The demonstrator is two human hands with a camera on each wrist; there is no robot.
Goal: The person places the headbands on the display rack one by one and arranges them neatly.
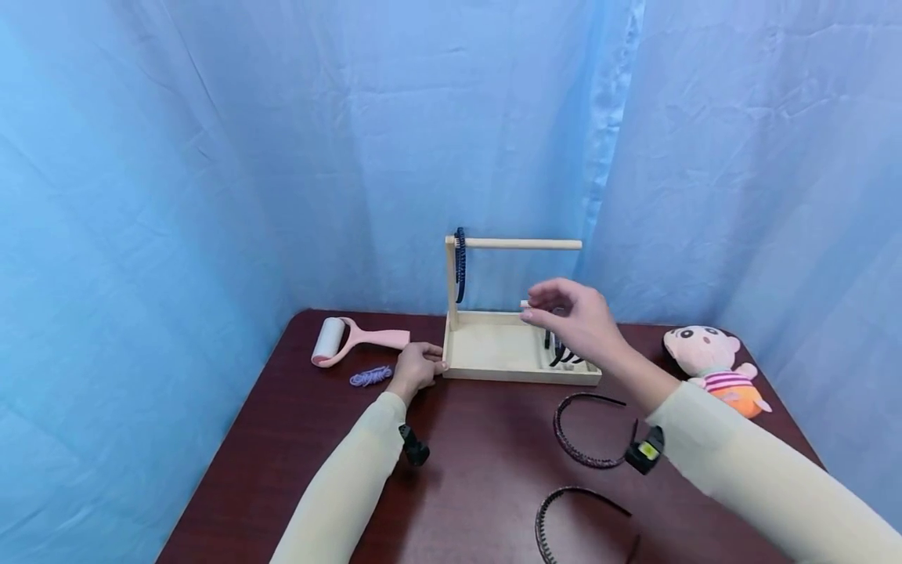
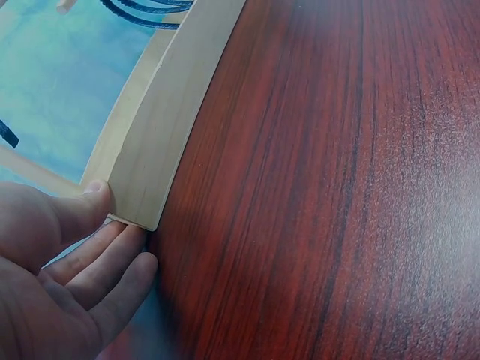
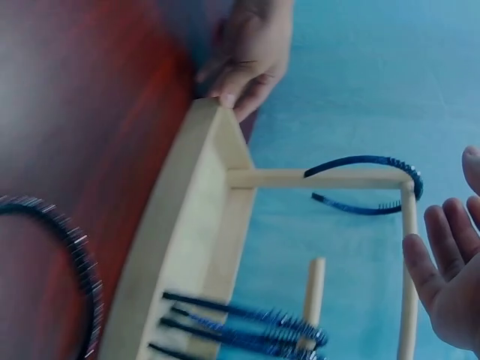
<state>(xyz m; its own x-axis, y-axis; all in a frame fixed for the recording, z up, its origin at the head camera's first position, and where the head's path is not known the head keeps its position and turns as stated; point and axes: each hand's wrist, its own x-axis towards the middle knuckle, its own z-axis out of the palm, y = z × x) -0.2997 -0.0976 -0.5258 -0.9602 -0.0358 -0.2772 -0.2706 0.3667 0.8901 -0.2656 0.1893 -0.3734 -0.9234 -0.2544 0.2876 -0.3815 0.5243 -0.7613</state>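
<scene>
A light wooden stand (image 1: 486,352) has a tray base, a post and a long upper bar (image 1: 524,244). One dark toothed headband (image 1: 460,266) hangs on the bar at the post end. Several more headbands (image 3: 240,322) hang on a shorter peg (image 3: 313,292) over the tray's right part. My left hand (image 1: 417,368) grips the tray's front left corner, thumb (image 2: 90,199) on the edge and fingers beyond its end. Holding nothing, my right hand (image 1: 574,317) hovers above the tray's right side with fingers spread, overlapping the peg in the head view but apart from it in the right wrist view.
Two dark headbands lie on the table, one (image 1: 560,439) before the tray and one (image 1: 541,525) nearer me. A lint roller (image 1: 380,338) and a bundle of purple cord (image 1: 369,377) lie left. At the right is a plush doll (image 1: 705,352). Blue curtains (image 1: 395,157) hang behind.
</scene>
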